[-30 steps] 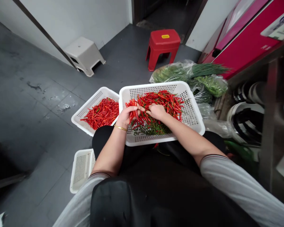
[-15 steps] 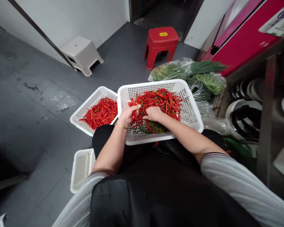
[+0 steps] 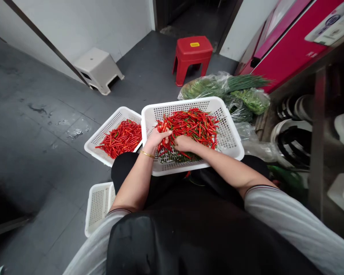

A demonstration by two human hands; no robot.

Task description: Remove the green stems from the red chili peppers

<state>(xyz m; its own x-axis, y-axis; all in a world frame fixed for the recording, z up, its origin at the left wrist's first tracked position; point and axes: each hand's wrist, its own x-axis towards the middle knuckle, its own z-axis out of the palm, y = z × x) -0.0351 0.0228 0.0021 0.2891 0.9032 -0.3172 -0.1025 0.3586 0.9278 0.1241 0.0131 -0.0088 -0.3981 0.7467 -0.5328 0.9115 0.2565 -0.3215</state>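
Observation:
A white slotted basket rests on my lap, piled with red chillies and a heap of green stems at its near edge. My left hand, with a gold bracelet on the wrist, is closed around a bunch of red chillies at the basket's left side. My right hand sits just beside it, fingers pinched on a chilli of that bunch. A second white basket on the floor to the left holds more red chillies.
An empty white basket lies on the floor by my left knee. Bagged green vegetables lie behind the lap basket. A red stool and a beige stool stand further back. Metal shelving with pots is on the right.
Both hands have stayed in the lap basket, working the bunch of chillies; my right hand has shifted slightly toward me. The camera has tilted a little.

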